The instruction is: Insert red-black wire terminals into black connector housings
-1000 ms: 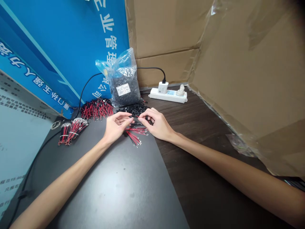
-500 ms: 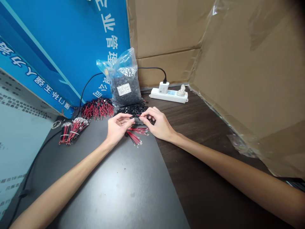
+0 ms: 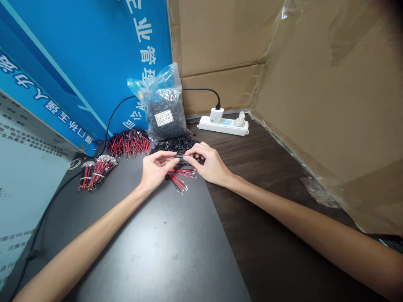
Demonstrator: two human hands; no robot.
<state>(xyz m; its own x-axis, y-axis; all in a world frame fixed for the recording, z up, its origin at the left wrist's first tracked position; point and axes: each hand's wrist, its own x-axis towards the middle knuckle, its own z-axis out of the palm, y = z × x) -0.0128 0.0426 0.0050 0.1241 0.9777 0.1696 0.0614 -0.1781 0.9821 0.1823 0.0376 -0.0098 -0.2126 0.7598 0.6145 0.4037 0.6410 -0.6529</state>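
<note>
My left hand [image 3: 157, 167] pinches a small black connector housing [image 3: 179, 153] between thumb and fingertips; most of it is hidden. Close beside it, my right hand [image 3: 208, 162] is closed in a pinch on a thin red wire [image 3: 183, 154], whose end is at the housing. Whether the wire sits inside the housing is too small to tell. Under and just in front of the hands lie loose red and black wires [image 3: 178, 183] with metal tips. Behind the fingers spreads a pile of black connector housings [image 3: 176, 144].
A heap of red-black wires [image 3: 129, 143] lies at the back left, with banded wire bundles [image 3: 100, 171] nearer. A labelled clear bag [image 3: 166, 119] of black parts stands behind. A white power strip [image 3: 223, 126] lies at the back right, by cardboard [image 3: 321, 109].
The two hands' fingertips have come slightly closer together, bringing the red wire's end to the black connector housing. Everything else lies as before.
</note>
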